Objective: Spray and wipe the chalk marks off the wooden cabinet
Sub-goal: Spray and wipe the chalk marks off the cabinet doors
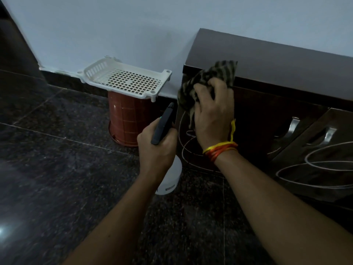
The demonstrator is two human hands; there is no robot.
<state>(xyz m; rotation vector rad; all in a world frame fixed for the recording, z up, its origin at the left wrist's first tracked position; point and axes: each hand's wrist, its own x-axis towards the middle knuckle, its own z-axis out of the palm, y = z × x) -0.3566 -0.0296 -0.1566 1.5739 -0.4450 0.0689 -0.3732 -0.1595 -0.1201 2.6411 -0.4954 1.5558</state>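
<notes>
Crouching close to a dark wooden cabinet standing against a pale wall, above a dark speckled stone floor.

Pressing a striped, crumpled cloth against the cabinet's left front panel with the right hand, fingers curled and bunching the fabric, part of the cloth hanging loose below the fingers. Wearing yellow and orange threads wound around the right wrist.

Gripping a spray bottle with the left hand, fingers wrapped tight around its neck, just left of the cabinet's corner; dark spray head pointing up and away toward the panel's edge, white body hanging below the fist, above the floor.

Showing white chalk marks as looping lines on the panel beside and below the right hand, partly hidden behind the wrist, and more chalk loops on the drawer front further right, below two metal handles.

Standing near the wall, left of the cabinet: a white perforated plastic tray resting on an upturned red-brown bucket.
</notes>
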